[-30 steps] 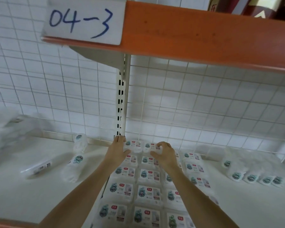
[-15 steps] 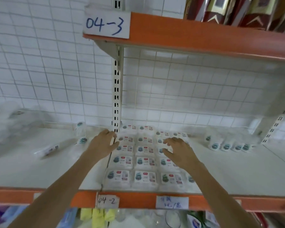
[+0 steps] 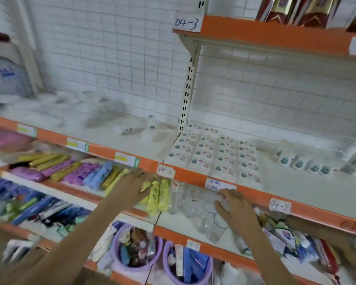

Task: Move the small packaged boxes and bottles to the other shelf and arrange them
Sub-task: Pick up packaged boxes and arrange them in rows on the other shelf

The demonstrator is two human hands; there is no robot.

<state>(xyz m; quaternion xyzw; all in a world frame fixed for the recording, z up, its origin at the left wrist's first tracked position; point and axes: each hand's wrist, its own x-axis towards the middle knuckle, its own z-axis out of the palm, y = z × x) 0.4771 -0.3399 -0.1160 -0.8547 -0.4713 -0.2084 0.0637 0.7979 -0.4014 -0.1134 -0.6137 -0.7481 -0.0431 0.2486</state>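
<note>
Both hands are out in front and hold nothing. The left hand (image 3: 135, 183) has its fingers spread and loose, in front of the orange shelf edge (image 3: 253, 195) and over some yellow packs (image 3: 157, 195) on the shelf below. The right hand (image 3: 235, 206) is also loose and empty, with its fingers a little bent. It is in front of some clear glass cups (image 3: 203, 210) on that lower shelf. I cannot tell if it touches them.

The small boxes (image 3: 213, 153) are higher up and farther back than the hands, apart from them. They lie flat in neat rows on the white shelf, just right of the metal post (image 3: 186, 93). To their right, a row of little bottles (image 3: 304, 164) lies on the same shelf. That part of the job looks done.

Left of the post, a few more small bottles (image 3: 150, 122) and a clear pack (image 3: 128, 129) lie loose on the next shelf. Farther left there is a blurry pile I cannot make out. Those few probably need to move over and join the rows, so I think most of the job is done.
</note>
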